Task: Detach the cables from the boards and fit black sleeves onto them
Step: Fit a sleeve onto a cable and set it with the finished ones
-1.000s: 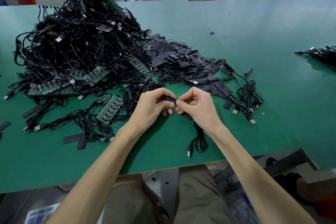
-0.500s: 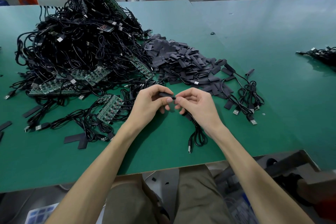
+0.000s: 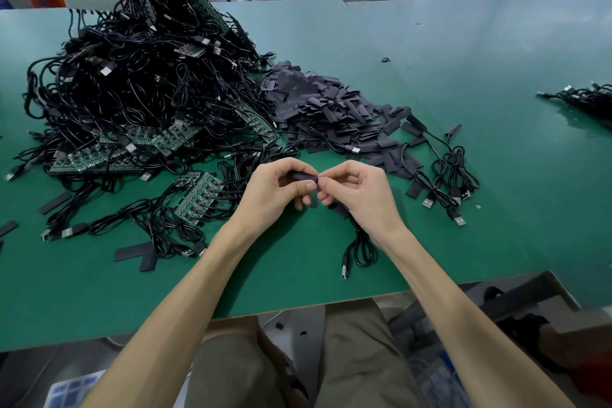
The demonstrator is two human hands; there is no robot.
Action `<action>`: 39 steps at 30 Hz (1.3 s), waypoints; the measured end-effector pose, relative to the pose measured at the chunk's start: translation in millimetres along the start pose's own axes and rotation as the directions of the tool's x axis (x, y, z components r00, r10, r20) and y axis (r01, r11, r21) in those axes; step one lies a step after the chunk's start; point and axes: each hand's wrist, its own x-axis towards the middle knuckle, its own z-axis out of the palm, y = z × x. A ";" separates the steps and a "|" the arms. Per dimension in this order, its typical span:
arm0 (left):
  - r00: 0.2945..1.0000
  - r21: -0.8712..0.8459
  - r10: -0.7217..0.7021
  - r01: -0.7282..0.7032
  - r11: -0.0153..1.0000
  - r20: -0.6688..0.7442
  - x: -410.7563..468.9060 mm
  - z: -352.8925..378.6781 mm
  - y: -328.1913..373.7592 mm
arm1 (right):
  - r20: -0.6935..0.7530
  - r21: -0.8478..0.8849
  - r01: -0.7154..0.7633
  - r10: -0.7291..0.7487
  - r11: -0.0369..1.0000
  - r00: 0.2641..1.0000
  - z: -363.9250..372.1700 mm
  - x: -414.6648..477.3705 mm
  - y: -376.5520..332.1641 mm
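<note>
**At the near edge of the table, a sleeve meets its cable**

Just in front of the person, the left hand (image 3: 275, 189) pinches a short black sleeve (image 3: 303, 175) between thumb and fingers. Its end is turned toward the right hand (image 3: 357, 195). That hand's fingertips are curled tight against the sleeve's mouth and appear to pinch the cable end, probably so it can be fed straight in. The cable (image 3: 362, 248) trails from under the right hand and coils on the table (image 3: 496, 109), with its USB plug (image 3: 344, 270) near the edge.

Supplies lie within reach. The sleeve pile (image 3: 331, 116) is just beyond the hands, and the heap of boards and cables (image 3: 132, 93) is to the left. The loose cables (image 3: 443, 182) on the right look like the finished lot, though I cannot tell whether they carry sleeves.
</note>
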 end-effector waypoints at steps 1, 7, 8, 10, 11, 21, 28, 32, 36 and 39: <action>1.000 -0.005 0.002 -0.002 1.000 -0.001 -0.1 -0.2 0.6 | -0.005 0.008 -0.001 0.001 1.000 1.000 0.0 0.2 0.3; 0.995 -0.042 0.009 -0.013 0.999 -0.096 1.5 -1.7 -0.7 | -0.076 0.070 -0.001 0.007 0.998 0.997 -0.3 2.6 4.3; 0.995 -0.049 0.008 -0.013 0.999 -0.099 1.9 -2.1 -2.0 | -0.082 0.071 -0.004 0.010 0.997 0.997 -0.2 3.3 5.1; 0.995 -0.047 0.015 -0.020 0.999 -0.094 2.1 -1.5 -3.7 | -0.078 0.058 -0.011 0.015 0.998 0.997 0.0 4.0 6.7; 0.995 -0.037 0.022 -0.026 0.999 -0.095 1.9 -0.6 -4.2 | -0.074 0.053 -0.014 0.018 0.999 0.997 0.1 4.1 7.5; 0.992 -0.050 0.011 -0.017 0.999 -0.125 0.9 -0.4 -3.8 | -0.066 0.043 -0.006 0.009 0.999 0.998 0.9 3.3 7.5; 0.985 -0.171 -0.005 -0.025 0.985 -0.174 -1.0 -3.4 2.7 | 0.017 0.054 0.015 -0.016 0.998 1.000 3.6 -0.6 -2.3; 0.964 -0.215 0.002 -0.061 0.975 -0.265 -1.9 -7.5 4.6 | 0.040 0.008 0.018 -0.018 1.000 0.999 6.8 -0.6 -5.1; 0.972 -0.286 -0.060 -0.008 0.958 -0.228 -1.2 -7.6 4.8 | 0.006 -0.054 0.044 -0.044 0.998 0.999 4.1 -0.5 -5.1; 0.991 -0.318 -0.062 0.021 0.948 -0.119 -1.9 -5.0 5.6 | -0.058 -0.015 0.071 -0.071 0.997 0.996 2.1 -1.5 -7.6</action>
